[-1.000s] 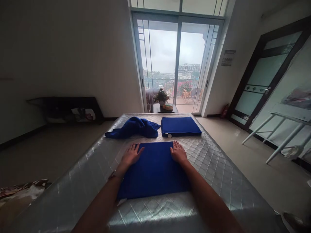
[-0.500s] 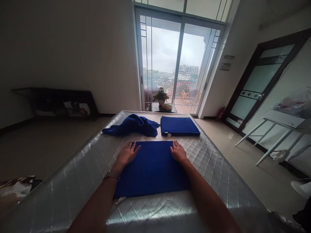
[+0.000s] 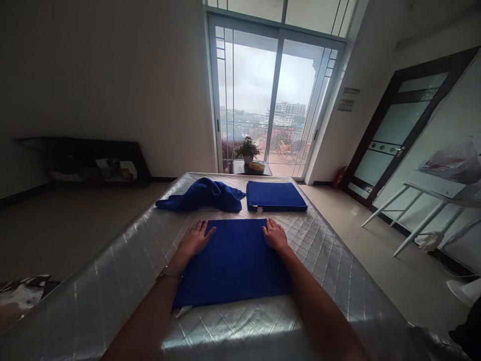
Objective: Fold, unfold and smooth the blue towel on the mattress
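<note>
A blue cloth [image 3: 235,263], spread as a smooth flat rectangle, lies in front of me, with a small white tag at its near left corner. My left hand [image 3: 195,237] rests flat on its far left corner, fingers stretched out. On the far right corner lies my right hand [image 3: 275,234], also flat with the fingers extended. Beyond them, a neat stack of folded blue cloths [image 3: 277,195] sits to the right, a white tag at its front edge. A crumpled blue cloth [image 3: 205,194] lies loosely to the left of that stack.
Everything lies on a mattress [image 3: 124,281] in shiny quilted plastic. Behind its far edge stands a small black table [image 3: 240,169] with a potted plant [image 3: 248,149]. A white table [image 3: 432,188] carrying a plastic bag is on the right, near a dark-framed door [image 3: 391,135].
The view has shifted very slightly. Both hands stay flat on the far corners of the blue cloth, and the cloths keep their places.
</note>
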### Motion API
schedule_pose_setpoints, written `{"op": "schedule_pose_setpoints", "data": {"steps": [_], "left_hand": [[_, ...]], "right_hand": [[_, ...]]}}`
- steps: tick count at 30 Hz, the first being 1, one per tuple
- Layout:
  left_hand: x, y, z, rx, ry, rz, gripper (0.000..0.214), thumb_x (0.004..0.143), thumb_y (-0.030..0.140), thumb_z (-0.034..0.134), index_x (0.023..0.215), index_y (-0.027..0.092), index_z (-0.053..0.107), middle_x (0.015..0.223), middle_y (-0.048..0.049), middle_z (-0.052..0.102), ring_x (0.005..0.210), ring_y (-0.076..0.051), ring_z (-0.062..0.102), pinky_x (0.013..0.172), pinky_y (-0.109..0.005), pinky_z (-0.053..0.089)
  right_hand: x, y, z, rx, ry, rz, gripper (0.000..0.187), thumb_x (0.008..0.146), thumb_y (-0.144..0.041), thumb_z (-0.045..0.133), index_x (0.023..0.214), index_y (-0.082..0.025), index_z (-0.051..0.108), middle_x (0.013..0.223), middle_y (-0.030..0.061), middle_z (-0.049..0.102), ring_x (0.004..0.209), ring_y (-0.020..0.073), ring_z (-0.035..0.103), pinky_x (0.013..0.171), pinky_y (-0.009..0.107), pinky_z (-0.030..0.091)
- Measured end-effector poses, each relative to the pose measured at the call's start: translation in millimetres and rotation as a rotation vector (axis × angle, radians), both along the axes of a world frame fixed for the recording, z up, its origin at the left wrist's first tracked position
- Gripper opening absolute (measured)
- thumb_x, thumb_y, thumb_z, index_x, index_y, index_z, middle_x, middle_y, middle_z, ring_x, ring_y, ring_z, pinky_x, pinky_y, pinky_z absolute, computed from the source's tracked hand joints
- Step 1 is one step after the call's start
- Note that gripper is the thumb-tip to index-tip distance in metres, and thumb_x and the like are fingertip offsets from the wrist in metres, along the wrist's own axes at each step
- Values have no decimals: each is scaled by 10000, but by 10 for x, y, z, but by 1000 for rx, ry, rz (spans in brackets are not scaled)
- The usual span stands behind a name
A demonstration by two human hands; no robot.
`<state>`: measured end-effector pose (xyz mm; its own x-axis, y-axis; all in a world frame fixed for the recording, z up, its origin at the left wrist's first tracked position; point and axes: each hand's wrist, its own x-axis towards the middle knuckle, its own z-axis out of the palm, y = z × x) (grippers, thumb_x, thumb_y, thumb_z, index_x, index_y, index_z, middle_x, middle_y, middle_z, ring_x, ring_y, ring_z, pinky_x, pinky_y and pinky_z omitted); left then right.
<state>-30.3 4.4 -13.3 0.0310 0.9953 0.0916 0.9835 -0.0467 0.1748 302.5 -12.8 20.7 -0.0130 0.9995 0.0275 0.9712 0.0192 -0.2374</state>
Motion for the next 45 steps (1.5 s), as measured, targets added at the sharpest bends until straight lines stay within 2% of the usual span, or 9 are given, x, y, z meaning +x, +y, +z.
{"op": "schedule_pose_setpoints", "data": {"steps": [4,9,14,17,19,23,32,37,45], "left_hand": [[-8,13,-25,13,1,-3,877,980,699,124,1583,90,308,1658,-167,277,1545,-285,236,1245,-463,210],[-8,13,-24,14,20,0,836,995,667,163,1582,91,308,1657,-178,264,1544,-291,235,1237,-483,231],[-14,14,-26,16,30,-12,825,1000,649,182,1577,75,316,1647,-199,275,1537,-311,252,1234,-502,236],[-29,31,-52,34,29,-19,801,1006,628,193,1574,79,326,1641,-202,295,1528,-326,272,1227,-513,246],[-37,42,-68,42,28,-25,802,1005,629,203,1573,76,326,1639,-205,301,1530,-327,267,1225,-512,249],[-30,30,-56,35,58,-23,838,1000,646,178,1575,51,306,1638,-215,297,1535,-319,255,1236,-490,224],[9,-38,65,-32,17,3,885,977,689,115,1594,73,266,1656,-193,273,1545,-313,227,1239,-488,212],[3,-11,51,-68,42,-2,870,983,670,113,1602,70,233,1670,-192,227,1558,-305,177,1245,-479,183],[-42,54,-18,-45,48,-18,871,979,680,137,1594,77,267,1665,-195,227,1546,-323,217,1229,-511,221]], "right_hand": [[-7,22,-10,-38,1,-11,648,1042,-394,219,1608,-78,228,1683,88,189,1552,183,167,1243,360,105],[-7,22,-25,-34,4,1,655,1039,-387,207,1605,-59,228,1682,99,188,1554,190,163,1244,360,94],[-2,-10,-31,82,11,4,634,1029,-349,235,1583,-49,299,1670,102,241,1551,209,172,1247,367,92],[-11,-31,-20,137,-6,78,623,1030,-345,244,1579,-59,316,1668,99,250,1553,191,158,1251,349,39],[-19,-39,-13,95,-6,114,637,1035,-373,242,1586,-59,297,1672,99,235,1555,184,149,1251,344,43],[-29,-36,-5,-20,8,90,673,1037,-415,227,1598,-45,245,1680,103,201,1560,192,130,1249,355,84],[-29,-45,24,-54,38,73,679,1034,-419,210,1609,-58,207,1690,76,161,1563,175,97,1248,337,51],[-30,-34,-3,-36,41,74,686,1030,-426,214,1608,-56,215,1689,85,172,1562,184,105,1248,346,50],[-45,-31,-14,-25,43,70,696,1022,-438,220,1602,-53,240,1686,93,192,1560,189,124,1248,353,60]]}}
